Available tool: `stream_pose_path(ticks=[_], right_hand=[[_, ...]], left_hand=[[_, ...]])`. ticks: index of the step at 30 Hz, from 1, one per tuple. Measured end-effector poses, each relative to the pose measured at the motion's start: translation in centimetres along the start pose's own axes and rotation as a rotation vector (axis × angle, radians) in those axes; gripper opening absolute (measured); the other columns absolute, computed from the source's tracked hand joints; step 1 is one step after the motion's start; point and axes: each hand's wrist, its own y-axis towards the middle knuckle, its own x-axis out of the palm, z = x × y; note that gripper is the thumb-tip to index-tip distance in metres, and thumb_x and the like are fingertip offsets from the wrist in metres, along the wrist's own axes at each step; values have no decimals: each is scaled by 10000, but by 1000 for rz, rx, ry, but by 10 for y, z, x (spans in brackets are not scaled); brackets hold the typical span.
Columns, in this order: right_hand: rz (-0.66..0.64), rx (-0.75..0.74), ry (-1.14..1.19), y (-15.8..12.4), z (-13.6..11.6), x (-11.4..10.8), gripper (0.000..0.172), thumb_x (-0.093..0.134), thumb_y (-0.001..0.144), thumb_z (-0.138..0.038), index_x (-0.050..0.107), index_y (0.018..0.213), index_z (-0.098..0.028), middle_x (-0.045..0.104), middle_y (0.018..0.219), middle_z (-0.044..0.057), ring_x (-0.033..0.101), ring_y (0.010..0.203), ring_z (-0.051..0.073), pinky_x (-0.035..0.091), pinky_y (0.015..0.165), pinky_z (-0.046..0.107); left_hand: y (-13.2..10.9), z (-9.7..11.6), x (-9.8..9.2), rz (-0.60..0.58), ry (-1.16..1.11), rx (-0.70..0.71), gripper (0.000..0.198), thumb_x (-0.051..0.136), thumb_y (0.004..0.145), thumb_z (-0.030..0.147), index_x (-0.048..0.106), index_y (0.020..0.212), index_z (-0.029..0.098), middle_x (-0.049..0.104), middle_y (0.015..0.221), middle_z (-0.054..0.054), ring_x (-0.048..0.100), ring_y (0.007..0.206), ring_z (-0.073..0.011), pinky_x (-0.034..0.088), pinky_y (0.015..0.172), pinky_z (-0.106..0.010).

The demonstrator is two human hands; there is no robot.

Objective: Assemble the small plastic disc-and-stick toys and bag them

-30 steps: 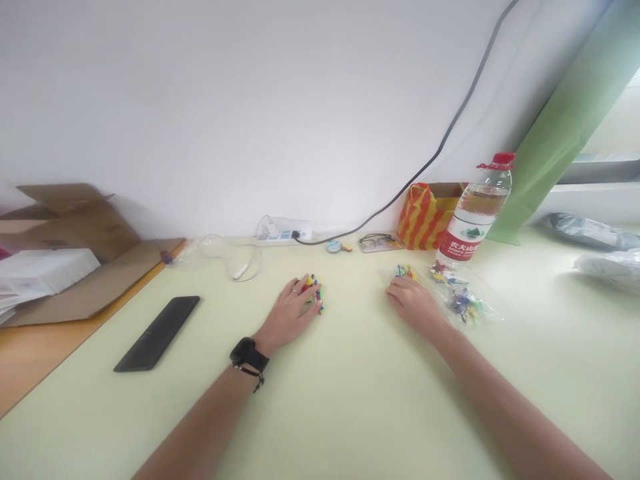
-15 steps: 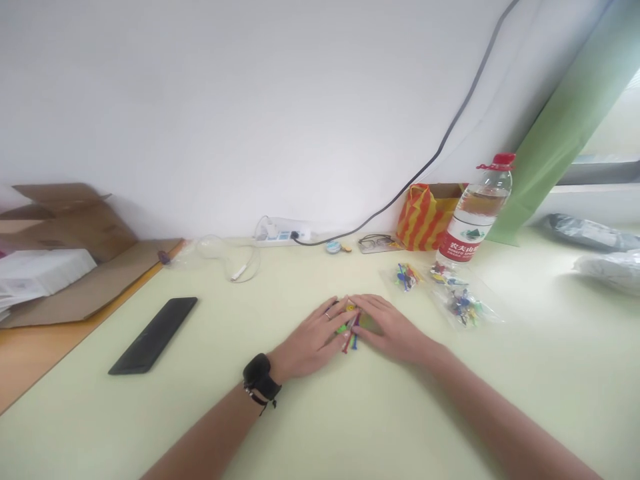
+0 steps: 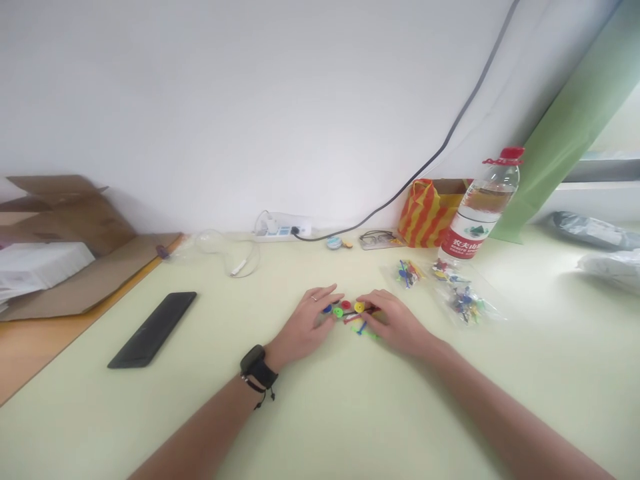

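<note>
On the pale green table (image 3: 350, 413), the left hand (image 3: 305, 325) and the right hand (image 3: 395, 325) lie flat around small coloured pieces (image 3: 350, 312), fingers touching them. A black phone (image 3: 153, 329) lies far left.

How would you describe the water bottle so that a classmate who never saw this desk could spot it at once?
Start at the pale green desk and look to its far right, near the white wall. There the water bottle stands upright beside a bag with orange and yellow stripes. It is the only tall clear thing there, with a red cap and a red and white label.
</note>
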Motion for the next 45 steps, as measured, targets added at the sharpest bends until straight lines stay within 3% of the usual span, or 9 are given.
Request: stream_pose_path(ticks=[9, 14, 19, 24, 27, 31, 34, 38, 45], right_hand=[[6, 48, 34, -5, 0, -3, 299, 536, 917, -144, 661, 1177, -225, 675, 943, 76, 646, 886, 236, 562, 774, 372], [16, 30, 37, -4, 1, -4, 276, 501, 936, -138, 671, 1136, -224, 687, 966, 80, 650, 909, 234, 557, 794, 371], [39, 7, 39, -4, 1, -6, 283, 471, 950, -134, 657, 1144, -222, 661, 948, 77, 636, 896, 227, 546, 784, 362], [72, -2, 26, -4, 2, -7, 291, 441, 978, -150, 640, 1176, -227, 639, 972, 80, 624, 894, 222, 530, 776, 355], [98, 4, 5, -3, 5, -6, 283, 457, 957, -121, 643, 1146, -221, 650, 997, 81, 630, 914, 224, 520, 785, 353], [137, -26, -54, -1, 6, -12, 154, 546, 903, -113, 644, 975, -207, 663, 975, 73, 625, 950, 235, 492, 866, 383], [-6, -34, -21, -1, 1, -24, 112, 654, 887, -218, 618, 781, -210, 648, 880, 48, 621, 861, 212, 490, 804, 354], [-243, -9, 31, -5, -5, -33, 194, 763, 827, -325, 636, 724, -222, 666, 844, 33, 629, 848, 209, 493, 770, 333], [-224, 56, 4, -2, -3, -30, 83, 676, 883, -240, 686, 801, -230, 671, 874, 43, 617, 897, 221, 482, 796, 345]], left_hand=[[5, 1, -2, 76, -47, -28, 458, 489, 866, 82, 658, 1250, 265, 661, 1284, -45, 578, 1217, -253, 447, 1100, -436], [2, 4, -9, 15, -79, 11, 472, 529, 841, 68, 673, 1230, 293, 655, 1288, -24, 572, 1221, -242, 432, 1111, -415], [1, 0, -8, 10, -32, 50, 301, 677, 869, 234, 713, 1162, 292, 635, 1314, -49, 567, 1221, -261, 450, 1091, -433], [4, -3, -1, 78, 5, 17, 192, 631, 941, 305, 736, 1101, 282, 650, 1261, -58, 595, 1168, -243, 470, 1056, -422], [5, -5, 0, 93, 23, 29, 220, 600, 965, 295, 721, 1147, 277, 658, 1256, -62, 597, 1164, -241, 467, 1059, -423], [0, -6, -1, -7, 117, 47, 439, 592, 981, 381, 589, 1414, 311, 505, 1523, -73, 459, 1371, -298, 394, 1149, -485], [-3, -5, -1, -80, 189, 61, 502, 548, 1006, 413, 495, 1501, 351, 349, 1644, -50, 344, 1458, -330, 338, 1188, -537], [-2, -5, 1, -34, 194, 52, 395, 484, 1038, 361, 579, 1421, 333, 431, 1591, -52, 360, 1450, -302, 352, 1187, -524], [0, -3, 4, -7, 171, 90, 389, 559, 997, 288, 603, 1383, 319, 496, 1527, -63, 401, 1415, -293, 378, 1172, -508]])
